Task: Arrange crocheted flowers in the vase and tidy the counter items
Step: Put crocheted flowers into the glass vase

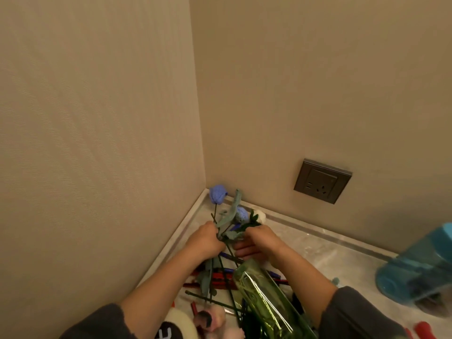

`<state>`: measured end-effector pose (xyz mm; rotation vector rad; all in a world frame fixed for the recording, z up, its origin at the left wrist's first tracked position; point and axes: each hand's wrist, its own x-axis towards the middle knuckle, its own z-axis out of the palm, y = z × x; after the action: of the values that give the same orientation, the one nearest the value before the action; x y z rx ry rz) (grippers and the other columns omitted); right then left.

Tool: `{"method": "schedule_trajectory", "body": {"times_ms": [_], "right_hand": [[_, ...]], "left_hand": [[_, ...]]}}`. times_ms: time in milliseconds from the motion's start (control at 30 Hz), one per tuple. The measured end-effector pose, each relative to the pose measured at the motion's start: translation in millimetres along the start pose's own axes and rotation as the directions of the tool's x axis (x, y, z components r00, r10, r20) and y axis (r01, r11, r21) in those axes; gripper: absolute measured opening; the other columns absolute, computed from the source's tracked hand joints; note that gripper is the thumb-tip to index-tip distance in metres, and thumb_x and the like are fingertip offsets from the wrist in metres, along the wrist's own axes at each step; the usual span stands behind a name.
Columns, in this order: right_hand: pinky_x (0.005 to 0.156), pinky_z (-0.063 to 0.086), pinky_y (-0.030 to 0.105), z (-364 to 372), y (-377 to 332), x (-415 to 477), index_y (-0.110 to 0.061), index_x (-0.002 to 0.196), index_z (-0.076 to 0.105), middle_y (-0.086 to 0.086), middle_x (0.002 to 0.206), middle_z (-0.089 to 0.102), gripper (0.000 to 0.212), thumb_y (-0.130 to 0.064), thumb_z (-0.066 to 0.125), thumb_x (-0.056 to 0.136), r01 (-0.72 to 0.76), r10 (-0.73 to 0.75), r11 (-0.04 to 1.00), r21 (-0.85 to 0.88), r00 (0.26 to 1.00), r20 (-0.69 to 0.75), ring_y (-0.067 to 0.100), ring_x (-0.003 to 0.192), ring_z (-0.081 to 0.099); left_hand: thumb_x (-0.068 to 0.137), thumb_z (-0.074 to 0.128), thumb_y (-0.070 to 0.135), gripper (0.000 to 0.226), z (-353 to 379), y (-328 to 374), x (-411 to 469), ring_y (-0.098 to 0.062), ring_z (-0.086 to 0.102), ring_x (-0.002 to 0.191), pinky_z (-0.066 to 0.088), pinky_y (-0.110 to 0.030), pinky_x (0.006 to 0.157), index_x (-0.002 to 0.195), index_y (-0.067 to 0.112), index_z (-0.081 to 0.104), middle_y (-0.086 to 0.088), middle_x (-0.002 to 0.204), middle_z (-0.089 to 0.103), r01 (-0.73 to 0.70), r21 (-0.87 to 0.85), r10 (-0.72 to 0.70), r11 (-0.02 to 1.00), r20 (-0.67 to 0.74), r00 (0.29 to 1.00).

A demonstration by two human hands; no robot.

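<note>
In the head view, the two hands meet in the lower centre of the frame, in the corner where two beige walls join above a pale marble counter [318,248]. The left hand [208,241] is closed in a fist around the thin dark stems of a bunch of crocheted flowers [241,215]. The right hand [259,243], just beside it, has its fingers bent around the leafy part of the same bunch. A blue crocheted bloom [217,194] stands highest above the left hand, close to the wall corner. A paler blue one and a white one [260,215] sit lower, just above the right hand. The stems run down and to the left below the fists, over a loose heap of red and blue pens [220,277] lying on the counter. A green glass vase [264,297] is tilted between the two forearms at the bottom centre, its upper end just below the right hand. Whether any stem is inside it cannot be told. Another green stem [208,298] lies across the counter to the left of the vase. At the bottom edge there is a pink soft item [210,319]. A blurred translucent blue container [415,272] stands at the right edge, and a grey wall socket [322,181] is set in the wall to the upper right of the hands. Both forearms come out of dark grey sleeves.
</note>
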<state>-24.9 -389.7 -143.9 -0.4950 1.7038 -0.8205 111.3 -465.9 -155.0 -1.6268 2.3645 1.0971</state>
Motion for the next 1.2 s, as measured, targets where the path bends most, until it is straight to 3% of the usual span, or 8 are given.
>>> {"method": "schedule_trajectory", "body": {"times_ms": [167,367,533,667,800,933,1067,1200], "right_hand": [[0.071,0.057,0.035,-4.3,-0.6,-15.9,-0.009,0.103,0.066,0.013,0.099,0.074,0.024,-0.013,0.044,0.095,0.062,-0.067,0.992,0.111,0.997,0.041,0.025,0.082,0.071],[0.067,0.058,0.033,-6.7,-14.0,-36.0,-0.014,0.110,0.063,0.012,0.100,0.073,0.025,-0.015,0.043,0.096,0.191,-0.205,0.929,0.318,0.979,0.009,0.025,0.081,0.071],[0.070,0.058,0.034,-10.0,-31.1,-57.2,-0.015,0.112,0.059,0.007,0.100,0.072,0.025,-0.004,0.046,0.094,0.354,-0.366,0.855,0.379,0.930,-0.044,0.019,0.075,0.072],[0.085,0.057,0.045,-15.9,-43.0,-82.4,-0.013,0.121,0.058,-0.007,0.073,0.072,0.029,-0.002,0.048,0.095,0.506,-0.515,0.760,0.409,0.852,-0.096,0.006,0.060,0.068],[0.068,0.057,0.032,-31.4,-48.8,-117.9,-0.012,0.121,0.060,0.012,0.107,0.072,0.029,-0.002,0.048,0.096,0.613,-0.574,0.660,0.434,0.784,-0.236,0.023,0.090,0.071],[0.063,0.055,0.028,-55.5,-57.8,-162.5,-0.004,0.113,0.063,0.009,0.091,0.072,0.024,0.002,0.049,0.094,0.729,-0.635,0.515,0.451,0.678,-0.371,0.020,0.084,0.069],[0.065,0.056,0.032,-78.5,-69.5,-211.0,-0.012,0.097,0.065,0.003,0.083,0.071,0.020,0.000,0.049,0.094,0.833,-0.675,0.442,0.332,0.553,-0.488,0.014,0.076,0.069],[0.062,0.057,0.027,-102.2,-66.4,-260.4,-0.017,0.096,0.067,0.004,0.088,0.072,0.019,-0.004,0.053,0.094,0.876,-0.724,0.430,0.221,0.480,-0.496,0.012,0.077,0.069]], "left_hand": [[0.079,0.062,0.009,0.022,-0.8,8.7,-7.5,-0.013,0.052,0.073,0.043,-0.026,0.064,0.077,0.019,0.043,0.002,0.075,0.051,-0.108,-0.232,0.113,0.967,0.005,0.994],[0.086,0.057,0.004,0.022,-17.1,28.7,-27.6,-0.013,0.058,0.080,0.045,-0.017,0.069,0.086,0.024,0.049,0.008,0.078,0.056,-0.309,-0.337,0.255,0.889,-0.195,0.947],[0.086,0.053,0.004,0.022,-28.9,48.8,-43.1,-0.015,0.058,0.090,0.046,-0.033,0.081,0.097,0.023,0.053,0.002,0.091,0.060,-0.432,-0.337,0.304,0.837,-0.370,0.878],[0.086,0.051,0.012,0.021,-39.6,79.7,-66.5,-0.013,0.059,0.088,0.050,-0.036,0.077,0.098,0.029,0.051,0.002,0.096,0.061,-0.573,-0.326,0.401,0.752,-0.465,0.790],[0.087,0.050,0.008,0.017,-38.7,118.6,-97.2,-0.018,0.053,0.075,0.047,-0.044,0.067,0.086,0.023,0.045,0.000,0.088,0.049,-0.679,-0.205,0.503,0.705,-0.531,0.682],[0.083,0.051,0.001,0.016,-45.2,160.6,-128.2,-0.023,0.052,0.084,0.046,-0.053,0.075,0.095,0.011,0.049,-0.003,0.094,0.049,-0.828,-0.090,0.644,0.553,-0.585,0.493],[0.080,0.049,-0.006,0.018,-53.2,201.5,-156.6,-0.019,0.050,0.084,0.045,-0.042,0.075,0.095,0.005,0.051,-0.004,0.095,0.047,-0.915,-0.009,0.704,0.403,-0.636,0.316],[0.084,0.051,-0.004,0.034,-39.8,233.3,-187.2,-0.009,0.049,0.075,0.046,-0.025,0.070,0.081,0.029,0.045,0.002,0.084,0.046,-0.936,-0.170,0.632,0.309,-0.698,0.336]]}}
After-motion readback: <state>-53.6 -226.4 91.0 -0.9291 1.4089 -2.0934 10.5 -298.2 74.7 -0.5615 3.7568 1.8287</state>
